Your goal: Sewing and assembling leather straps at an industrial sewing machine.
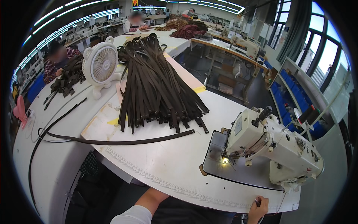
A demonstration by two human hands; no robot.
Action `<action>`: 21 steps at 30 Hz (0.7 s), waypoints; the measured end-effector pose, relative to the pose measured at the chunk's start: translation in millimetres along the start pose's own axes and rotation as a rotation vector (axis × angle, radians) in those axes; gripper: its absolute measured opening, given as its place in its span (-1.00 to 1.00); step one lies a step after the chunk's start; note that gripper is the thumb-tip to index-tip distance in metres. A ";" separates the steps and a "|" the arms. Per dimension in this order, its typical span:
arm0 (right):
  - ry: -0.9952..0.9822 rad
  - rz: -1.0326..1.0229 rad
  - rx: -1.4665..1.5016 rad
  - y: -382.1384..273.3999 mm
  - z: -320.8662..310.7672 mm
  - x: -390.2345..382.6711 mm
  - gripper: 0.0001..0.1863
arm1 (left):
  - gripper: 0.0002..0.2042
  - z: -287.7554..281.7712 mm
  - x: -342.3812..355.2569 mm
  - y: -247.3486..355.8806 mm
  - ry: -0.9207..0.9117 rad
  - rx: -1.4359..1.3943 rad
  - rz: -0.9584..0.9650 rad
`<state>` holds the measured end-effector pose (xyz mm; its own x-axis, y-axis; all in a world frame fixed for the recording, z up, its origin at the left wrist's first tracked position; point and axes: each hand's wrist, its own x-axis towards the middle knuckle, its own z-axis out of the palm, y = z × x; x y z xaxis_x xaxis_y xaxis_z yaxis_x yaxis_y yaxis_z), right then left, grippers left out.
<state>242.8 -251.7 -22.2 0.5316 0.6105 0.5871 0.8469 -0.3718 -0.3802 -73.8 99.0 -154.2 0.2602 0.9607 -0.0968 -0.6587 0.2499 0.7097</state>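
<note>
My left forearm (149, 201), in a white sleeve, reaches in under the table's front edge, where the tabletop hides the hand. At the front right edge, my right hand (258, 209) has its fingers curled around something small and dark that I cannot make out. Beyond it stands a white sewing machine (278, 143), its lamp lit over the metal bed plate (246, 172). One long dark strap (149, 141) lies across the white table (160, 160) and loops off to the left. Behind it is a large pile of dark straps (153, 86), their ends fanned toward me.
A white fan (100, 63) stands left of the pile. Dark straps (69, 76) lie by a person (56, 61) at the left. A pink fan (20, 112) sits at the far left edge. Blue bins (294, 87) line a rack at the right. A ruler strip (160, 181) follows the front edge.
</note>
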 end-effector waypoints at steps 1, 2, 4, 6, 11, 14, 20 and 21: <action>0.004 -0.003 0.005 -0.6 -0.1 0.1 -0.88 | -0.81 0.4 0.1 -1.2 -0.004 0.017 0.001; 0.008 -0.005 0.010 -1.1 0.0 0.5 -0.88 | -0.81 1.0 0.6 -2.2 -0.008 0.034 0.001; 0.007 -0.009 0.006 -0.4 0.5 0.3 -0.88 | -0.81 2.2 1.2 -5.4 -0.016 0.068 0.000; 0.006 -0.013 0.005 -0.1 0.9 0.5 -0.87 | -0.81 3.5 2.3 -8.4 -0.024 0.104 -0.001; -0.003 0.004 0.011 1.3 0.5 1.0 -0.86 | -0.81 5.1 2.5 -16.8 -0.035 0.196 -0.001; 0.010 0.009 0.012 -2.8 0.5 -0.2 -0.87 | -0.82 1.1 0.0 -18.5 -0.037 0.251 0.003; 0.012 0.020 -0.007 -5.7 -6.2 -6.2 -0.87 | -0.82 -10.4 -26.4 -24.4 -0.044 0.336 -0.018; 0.013 0.002 0.004 -4.2 -5.6 -6.2 -0.87 | -0.82 -8.1 -31.2 -28.4 -0.057 0.348 -0.032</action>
<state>236.1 -257.9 -20.3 0.5333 0.6006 0.5957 0.8459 -0.3699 -0.3843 -68.9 62.9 -177.0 0.3226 0.9422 -0.0903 -0.3722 0.2140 0.9032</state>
